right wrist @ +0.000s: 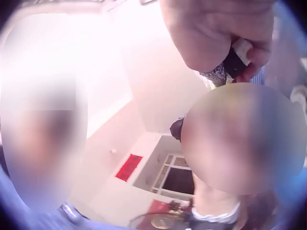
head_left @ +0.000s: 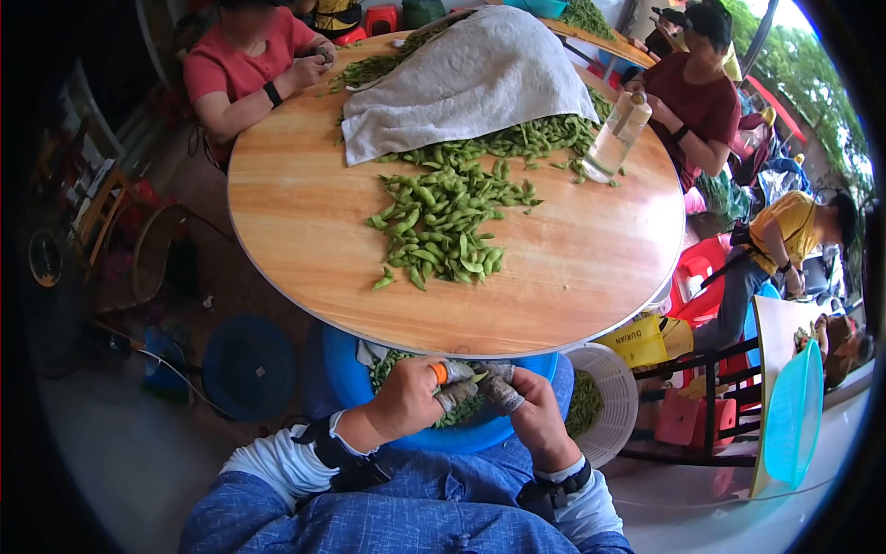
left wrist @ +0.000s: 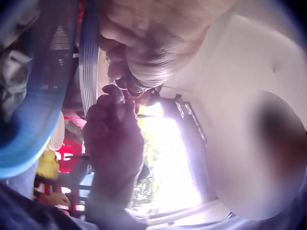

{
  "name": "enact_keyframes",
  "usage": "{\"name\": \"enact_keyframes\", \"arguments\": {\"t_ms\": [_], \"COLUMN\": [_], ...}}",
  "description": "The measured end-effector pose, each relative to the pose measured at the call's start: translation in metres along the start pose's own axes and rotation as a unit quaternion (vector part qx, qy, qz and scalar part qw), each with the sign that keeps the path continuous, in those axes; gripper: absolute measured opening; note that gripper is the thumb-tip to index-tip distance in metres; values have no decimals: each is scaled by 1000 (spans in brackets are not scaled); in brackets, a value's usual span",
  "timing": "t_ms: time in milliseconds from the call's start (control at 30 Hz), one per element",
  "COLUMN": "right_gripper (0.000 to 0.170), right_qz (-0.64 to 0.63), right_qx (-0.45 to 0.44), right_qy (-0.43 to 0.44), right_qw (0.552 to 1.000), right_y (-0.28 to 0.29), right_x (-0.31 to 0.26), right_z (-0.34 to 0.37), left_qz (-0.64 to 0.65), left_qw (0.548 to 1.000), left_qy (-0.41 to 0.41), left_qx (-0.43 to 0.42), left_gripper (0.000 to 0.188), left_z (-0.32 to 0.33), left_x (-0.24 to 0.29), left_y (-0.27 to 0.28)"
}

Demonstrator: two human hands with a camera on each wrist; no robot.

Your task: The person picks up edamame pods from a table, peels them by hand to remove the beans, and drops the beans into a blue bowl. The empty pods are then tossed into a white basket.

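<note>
While left hand [head_left: 399,399] and right hand [head_left: 542,417] pinch a green pod [head_left: 479,377] above blue tub [head_left: 341,369], most of pod hidden by wrapped fingertips [head_left: 499,395], indistinct in wrist views, tub partly behind table [head_left: 305,231] edge, grey cloth [head_left: 471,83] over part of pod heap [head_left: 448,217], yellow bag [head_left: 637,343] lettered "DURIAN"
</note>
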State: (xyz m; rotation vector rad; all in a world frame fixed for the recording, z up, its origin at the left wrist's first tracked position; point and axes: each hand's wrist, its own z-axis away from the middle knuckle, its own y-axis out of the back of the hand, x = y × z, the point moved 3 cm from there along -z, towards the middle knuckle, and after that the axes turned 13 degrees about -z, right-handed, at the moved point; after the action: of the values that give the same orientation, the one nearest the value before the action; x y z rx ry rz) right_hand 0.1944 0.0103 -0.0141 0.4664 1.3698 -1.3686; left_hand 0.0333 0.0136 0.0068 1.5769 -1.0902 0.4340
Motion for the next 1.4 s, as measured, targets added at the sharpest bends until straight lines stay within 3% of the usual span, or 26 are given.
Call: {"name": "enact_keyframes", "arguments": {"t_ms": [100, 700, 800, 867, 933, 1033, 1100, 1133, 1200, 1233, 1300, 1400], "right_gripper": [16, 17, 15, 14, 13, 11, 13, 14, 16, 17, 18, 16], "right_qz": [-66, -50, -107, -140, -147, -38, 170, 271, 314, 336, 360, 409], "right_qx": [11, 36, 19, 8, -5, -3, -13, -18, -24, -27, -31, -32], "right_qy": [-5, -23, -33, -14, 28, 114, 201, 242, 275, 293, 289, 288], "right_qw": [998, 998, 994, 990, 989, 993, 965, 932, 909, 895, 886, 865], "right_y": [-9, -11, -5, -3, -4, -7, -8, -9, -10, -11, -11, -16], "right_x": [-6, 2, 17, 27, 32, 26, 13, 8, 4, 1, 1, 0], "right_z": [5, 3, -3, -5, -6, -6, -4, -2, -1, -1, 1, 2], "left_qz": [-185, -255, -227, -45, 108, 280, 373, 292, 122, 45, -109, -196], "left_qw": [974, 941, 958, 998, 989, 936, 897, 928, 968, 987, 993, 978], "left_qy": [-127, -222, -173, -30, 94, 203, 224, 217, 189, 122, -12, -47], "left_qx": [22, 12, 11, -9, -32, -66, -71, -86, -114, -90, -37, -50], "left_gripper": [23, 21, 9, 11, 12, 13, 15, 15, 15, 14, 12, 15], "left_z": [5, 11, 14, 15, 15, 18, 19, 18, 12, 11, 14, 10], "left_x": [1, 7, -1, -16, -26, -34, -38, -35, -26, -25, -22, -15], "left_y": [4, 2, -1, -11, -16, -21, -26, -22, -11, -9, -7, -4]}}
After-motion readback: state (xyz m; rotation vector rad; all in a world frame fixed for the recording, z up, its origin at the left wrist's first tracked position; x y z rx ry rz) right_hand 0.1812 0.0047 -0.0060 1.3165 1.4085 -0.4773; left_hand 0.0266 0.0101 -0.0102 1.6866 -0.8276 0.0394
